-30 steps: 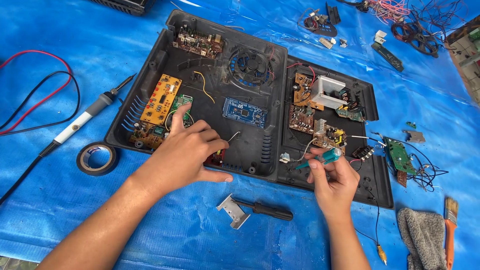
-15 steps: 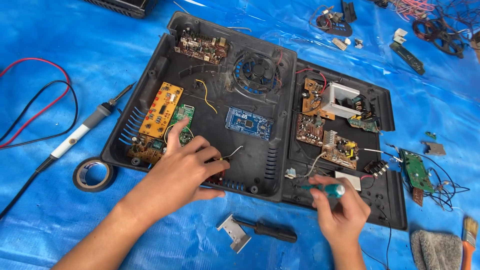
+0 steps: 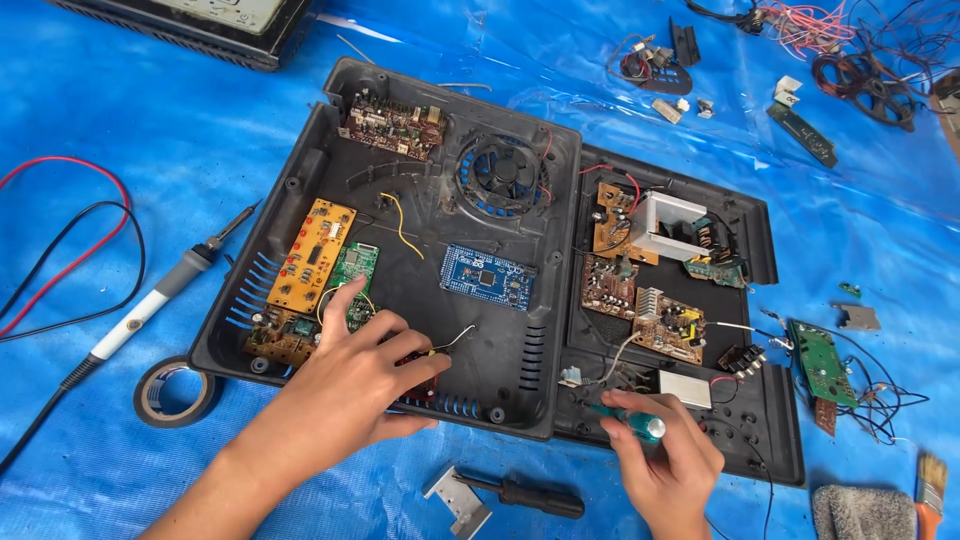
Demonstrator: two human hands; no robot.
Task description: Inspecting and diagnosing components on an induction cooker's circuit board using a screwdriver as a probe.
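An open black plastic device casing (image 3: 330, 150) lies on a blue tarp, holding several circuit boards. My left hand (image 3: 350, 385) rests flat inside its front edge, index finger touching a small green board (image 3: 356, 268), beside an orange board (image 3: 312, 255). A blue board (image 3: 488, 278) sits in the middle below a round fan (image 3: 503, 172). My right hand (image 3: 665, 460) grips a teal-handled screwdriver (image 3: 632, 422), its tip toward the front of the right casing half (image 3: 770, 440), near a white block (image 3: 684, 388) and brown boards (image 3: 668, 324).
A soldering iron (image 3: 150, 305) with red and black leads lies left. A roll of black tape (image 3: 177, 392) sits by the casing corner. A metal bracket and black tool (image 3: 505, 494) lie in front. A brush (image 3: 930, 490), grey cloth (image 3: 865, 512), loose green board (image 3: 822, 360) and wire tangles lie right.
My right hand moved down and toward the casing's front edge with the screwdriver. My left hand stayed on the boards. The view shifted slightly, so the casing sits higher.
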